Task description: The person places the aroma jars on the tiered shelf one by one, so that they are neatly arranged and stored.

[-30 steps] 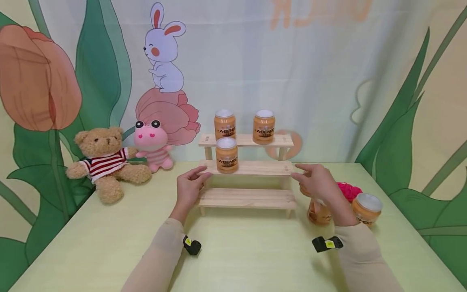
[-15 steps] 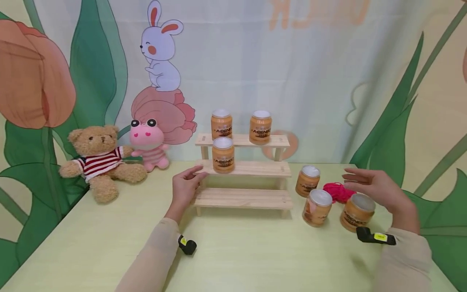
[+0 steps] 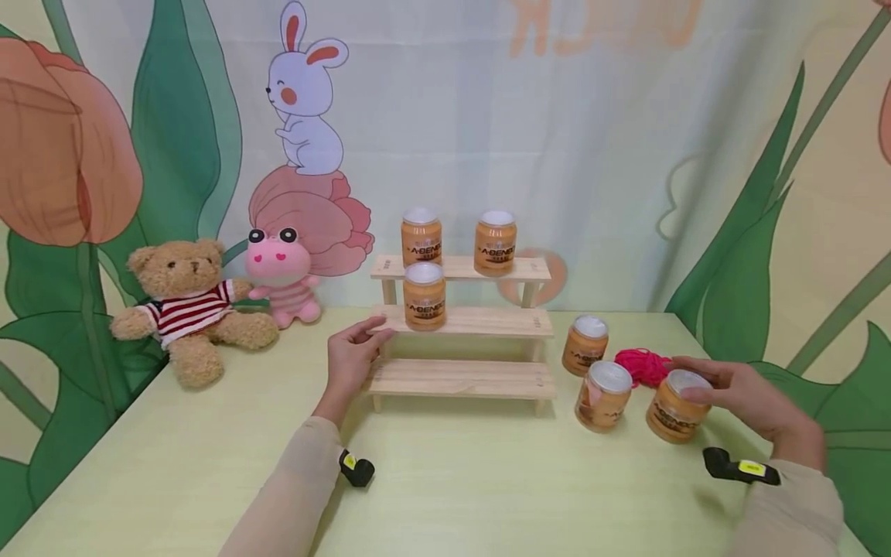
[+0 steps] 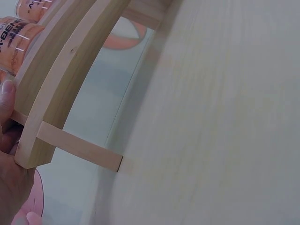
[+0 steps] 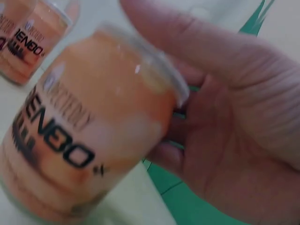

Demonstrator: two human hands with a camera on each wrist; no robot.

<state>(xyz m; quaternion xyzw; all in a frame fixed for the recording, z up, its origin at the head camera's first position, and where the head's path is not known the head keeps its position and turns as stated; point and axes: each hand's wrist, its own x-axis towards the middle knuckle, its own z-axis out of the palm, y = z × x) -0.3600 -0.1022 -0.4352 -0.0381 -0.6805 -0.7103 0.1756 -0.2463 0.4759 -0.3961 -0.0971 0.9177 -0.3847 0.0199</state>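
Right fingers (image 3: 710,368) curve round a jar (image 3: 674,418); left fingers (image 3: 362,329) grip the shelf (image 3: 490,320).

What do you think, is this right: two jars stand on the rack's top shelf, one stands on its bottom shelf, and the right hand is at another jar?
Not quite: the head view shows that single jar on the middle shelf, not the bottom shelf. The two top-shelf jars and the right hand at another jar are right.
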